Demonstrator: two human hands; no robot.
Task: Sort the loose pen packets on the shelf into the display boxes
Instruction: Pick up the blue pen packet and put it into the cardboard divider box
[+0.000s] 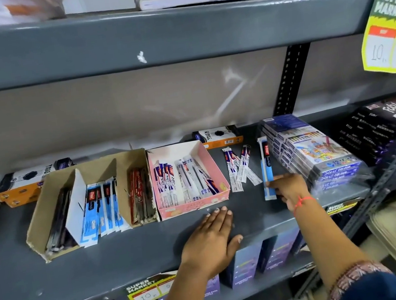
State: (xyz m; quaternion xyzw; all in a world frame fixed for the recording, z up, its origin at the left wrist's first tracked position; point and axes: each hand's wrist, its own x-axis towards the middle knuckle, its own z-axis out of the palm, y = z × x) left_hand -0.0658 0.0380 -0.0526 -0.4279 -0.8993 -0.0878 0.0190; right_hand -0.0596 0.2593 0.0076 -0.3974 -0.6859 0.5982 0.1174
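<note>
A brown cardboard display box (45,198) on the grey shelf (130,257) holds dark, blue and red pen packets in separate sections. To its right, a pink display box (208,159) holds white pen packets. Three loose white pen packets (239,169) lie on the shelf right of the pink box. A long blue pen packet (266,162) lies further right, and my right hand (288,187) pinches its near end. My left hand (213,242) rests flat on the shelf with fingers extended, in front of the pink box, holding nothing.
A stack of shrink-wrapped colour pencil boxes (321,154) stands right of the blue packet, with black boxes (380,125) beyond. Orange-and-black boxes (25,186) sit behind the display boxes. A yellow price tag (390,31) hangs from the upper shelf. Purple boxes (247,263) fill the shelf below.
</note>
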